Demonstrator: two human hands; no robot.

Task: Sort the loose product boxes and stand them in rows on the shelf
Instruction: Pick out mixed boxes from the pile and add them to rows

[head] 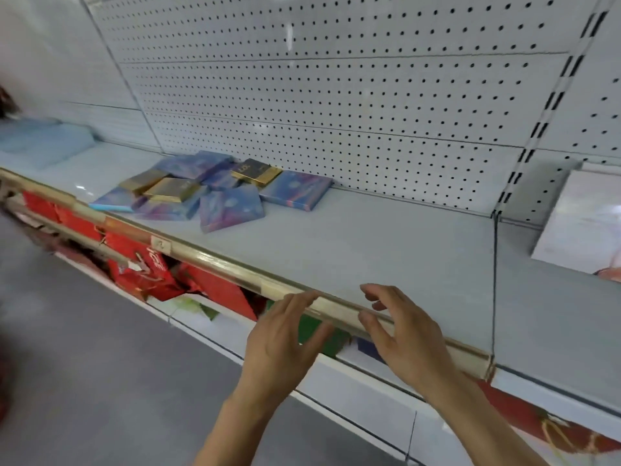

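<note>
A loose heap of flat product boxes lies on the grey shelf (369, 250), towards its back left. Several are blue-purple boxes (232, 208), one larger (295, 193) lying at the heap's right. Gold-and-black boxes sit on top: one (257, 172) at the back, two at the left (171, 190). All lie flat, none stands. My left hand (282, 344) and my right hand (406, 334) hover at the shelf's gold front rail (235, 267), fingers relaxed and spread, holding nothing, well to the right of the heap.
A white pegboard wall (336, 79) backs the shelf. A large white box (584, 223) stands at the right. Pale blue packs (43, 142) lie far left. Red bags (141, 267) fill the lower shelf. Grey floor (100, 364) is below left.
</note>
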